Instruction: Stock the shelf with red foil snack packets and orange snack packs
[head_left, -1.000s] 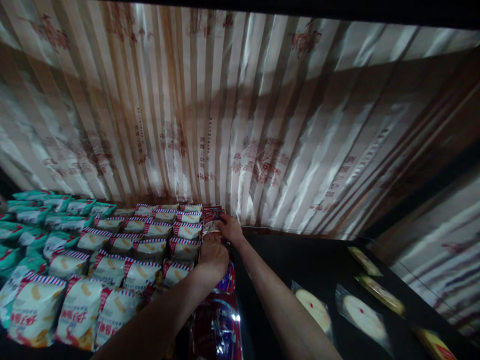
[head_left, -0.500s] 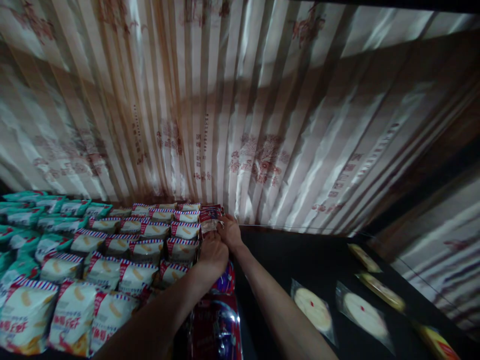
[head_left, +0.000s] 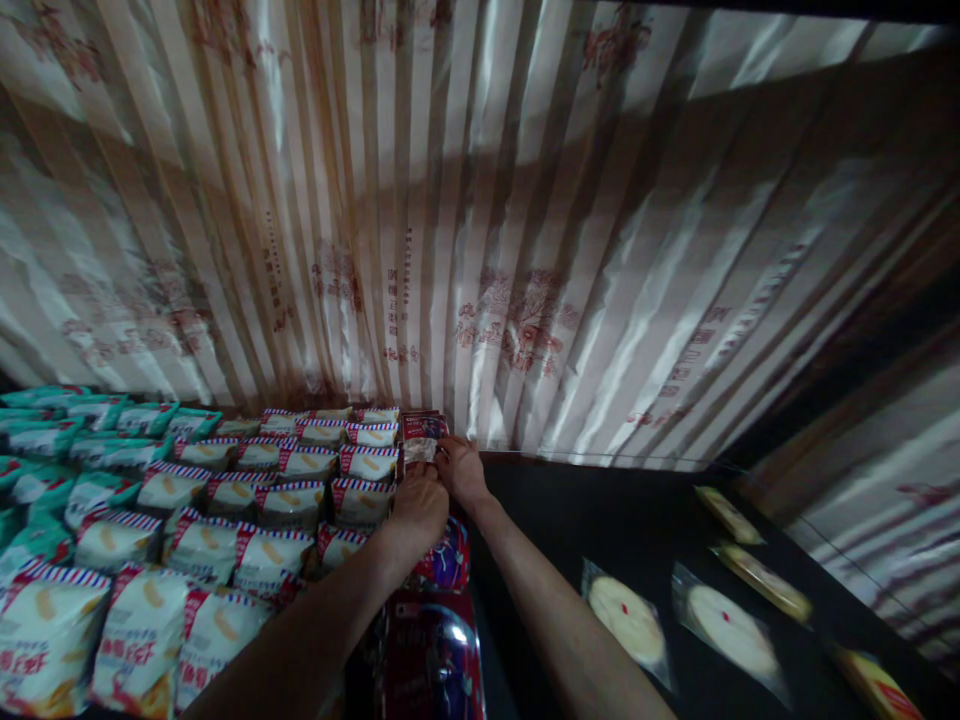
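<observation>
Both my arms reach forward to the back of a dark shelf. My left hand [head_left: 418, 508] and my right hand [head_left: 459, 470] have their fingers closed on a small dark red snack packet [head_left: 421, 434], which stands against the back wall at the end of a row. More dark red and purple packets [head_left: 439, 640] lie in a line under my left forearm. To the left stand rows of white snack bags with red-and-blue striped tops [head_left: 247, 500].
Green-topped bags [head_left: 67, 430] fill the far left. On the dark shelf surface [head_left: 600, 510] to the right lie round flat cakes in clear wrappers [head_left: 626, 620] and yellowish packets [head_left: 727, 515]. A striped, shiny, printed wall [head_left: 480, 220] rises behind.
The view has drifted slightly; both hands stay on the dark red packet, which now stands a little more upright against the back wall.
</observation>
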